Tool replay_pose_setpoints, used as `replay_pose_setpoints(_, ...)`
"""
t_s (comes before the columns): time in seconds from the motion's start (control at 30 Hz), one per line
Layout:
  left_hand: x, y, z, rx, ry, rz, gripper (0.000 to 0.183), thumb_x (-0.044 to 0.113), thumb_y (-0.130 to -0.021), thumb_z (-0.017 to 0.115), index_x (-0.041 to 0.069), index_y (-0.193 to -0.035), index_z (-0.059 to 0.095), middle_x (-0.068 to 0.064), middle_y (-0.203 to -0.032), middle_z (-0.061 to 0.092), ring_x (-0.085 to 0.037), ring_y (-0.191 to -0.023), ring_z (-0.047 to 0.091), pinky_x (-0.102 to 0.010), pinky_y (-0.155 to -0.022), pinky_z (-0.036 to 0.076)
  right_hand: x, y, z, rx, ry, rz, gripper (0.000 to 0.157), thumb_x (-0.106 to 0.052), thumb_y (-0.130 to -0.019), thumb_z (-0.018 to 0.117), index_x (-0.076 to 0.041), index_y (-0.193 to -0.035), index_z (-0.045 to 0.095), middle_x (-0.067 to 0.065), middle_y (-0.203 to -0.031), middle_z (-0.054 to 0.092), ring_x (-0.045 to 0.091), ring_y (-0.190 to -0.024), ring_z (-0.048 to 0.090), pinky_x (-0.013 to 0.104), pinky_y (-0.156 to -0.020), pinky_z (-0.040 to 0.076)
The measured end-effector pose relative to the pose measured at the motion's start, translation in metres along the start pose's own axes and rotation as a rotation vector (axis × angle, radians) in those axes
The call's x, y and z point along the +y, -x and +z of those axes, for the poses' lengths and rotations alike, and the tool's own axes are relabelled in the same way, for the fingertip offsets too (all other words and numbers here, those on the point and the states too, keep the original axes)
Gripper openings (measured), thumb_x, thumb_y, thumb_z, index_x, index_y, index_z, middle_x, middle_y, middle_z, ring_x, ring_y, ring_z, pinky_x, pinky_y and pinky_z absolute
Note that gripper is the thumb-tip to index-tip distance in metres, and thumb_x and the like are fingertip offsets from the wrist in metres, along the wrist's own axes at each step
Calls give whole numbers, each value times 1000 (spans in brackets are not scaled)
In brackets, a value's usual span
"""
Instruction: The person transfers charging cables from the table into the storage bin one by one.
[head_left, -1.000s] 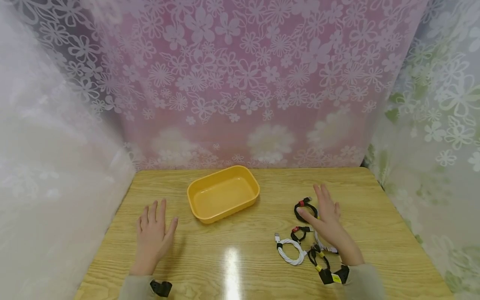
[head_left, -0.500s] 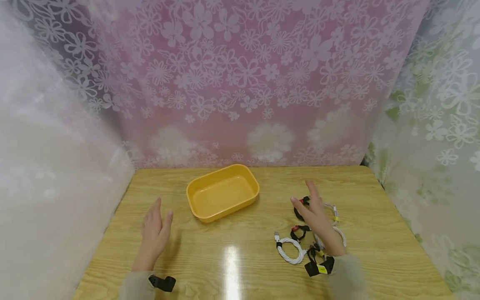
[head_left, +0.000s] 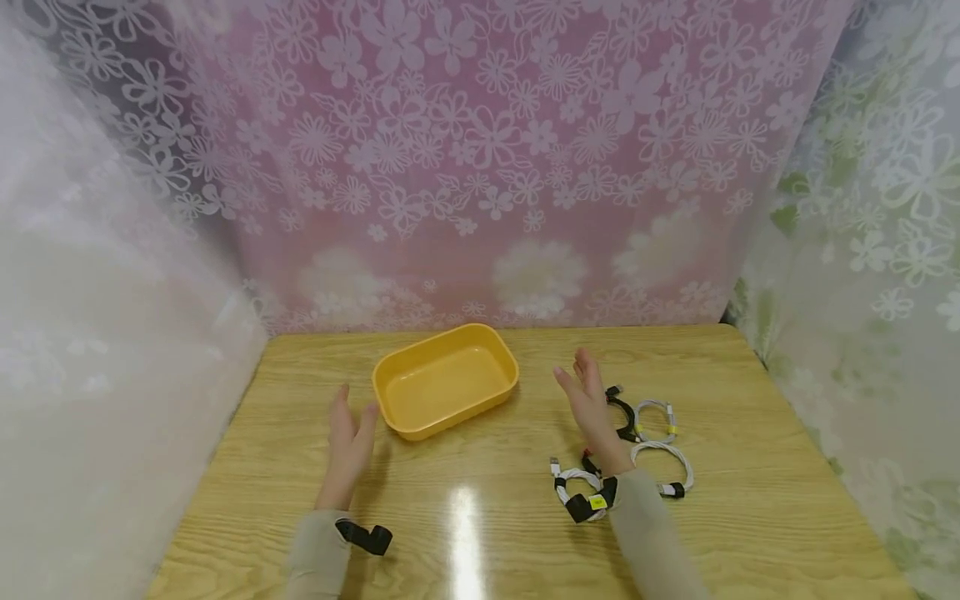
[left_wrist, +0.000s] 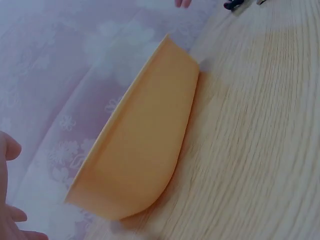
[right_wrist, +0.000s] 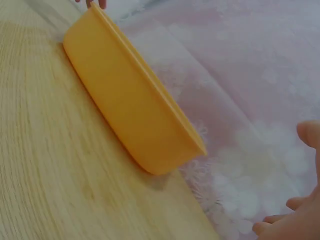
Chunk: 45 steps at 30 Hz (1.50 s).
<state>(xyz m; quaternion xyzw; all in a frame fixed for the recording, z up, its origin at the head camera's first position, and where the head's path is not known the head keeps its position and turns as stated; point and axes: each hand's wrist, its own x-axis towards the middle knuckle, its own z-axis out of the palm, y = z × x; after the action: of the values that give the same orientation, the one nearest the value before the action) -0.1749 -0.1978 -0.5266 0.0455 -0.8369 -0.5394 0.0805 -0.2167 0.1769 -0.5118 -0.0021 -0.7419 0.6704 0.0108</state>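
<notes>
A yellow rectangular plastic tub (head_left: 442,423) sits, with nothing inside, at the back middle of the wooden table, turned at a slant. My left hand (head_left: 350,448) is just off its left side, thumb near the rim and fingers extended. To its right, my right hand (head_left: 592,410) is raised with fingers spread loosely, a gap between it and the tub. Neither hand holds anything. In the left wrist view the tub's side wall (left_wrist: 145,130) fills the middle. The right wrist view shows the tub (right_wrist: 120,95) with my right fingers (right_wrist: 295,202) apart from it.
Several coiled cables lie on the right of the table (head_left: 765,500): a white coil (head_left: 686,462), a grey one with yellow bands (head_left: 654,403), a black one (head_left: 628,433), and another white one (head_left: 564,492) partly behind my wrist. A pink floral curtain (head_left: 495,167) hangs behind.
Both hands have moved inward toward the tub, the left to the right and the right to the left. The right hand no longer covers most of the cables. The tub stays put.
</notes>
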Motion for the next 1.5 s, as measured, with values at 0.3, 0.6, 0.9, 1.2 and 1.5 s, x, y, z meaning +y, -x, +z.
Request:
replay_pose_setpoints(0.3,1,-10,30,61,177,-69,78,27,-102,51,-1,-156,3,-23,-162,2,-35,-150,0,-51,-118,6,12,-26,36,35,-54,38,75,-35,-102,53,-9,-158,12,12,-164,12,28,-151,11,50,-117,20)
replay_pose_setpoints(0.6,-2,-16,48,73,267,-105,74,20,-102,48,1,-157,2,-16,-164,0,-28,-151,-1,-47,-119,5,19,-44,61,39,-22,46,75,-34,-100,57,-8,-157,15,13,-162,18,31,-149,17,50,-117,21)
replay_pose_setpoints(0.9,-1,-15,55,37,507,-147,78,-2,-95,39,12,-159,-5,-3,-165,-5,-17,-150,1,-39,-119,6,34,-53,73,-39,-47,36,73,-28,-102,53,-9,-158,11,13,-163,15,30,-149,16,47,-118,18)
replay_pose_setpoints(1.2,13,-6,56,56,568,-131,82,-11,-87,31,10,-159,-4,-4,-165,-4,-18,-150,2,-39,-119,8,39,-55,81,-94,0,24,60,-17,-106,41,-6,-158,12,17,-161,19,30,-148,19,47,-117,19)
replay_pose_setpoints(1.5,14,-8,56,64,531,-140,89,-11,-83,31,16,-159,-3,0,-165,-4,-15,-149,2,-37,-118,9,37,-61,84,-162,-3,44,53,-6,-104,29,-8,-157,21,14,-160,24,32,-143,29,52,-116,21)
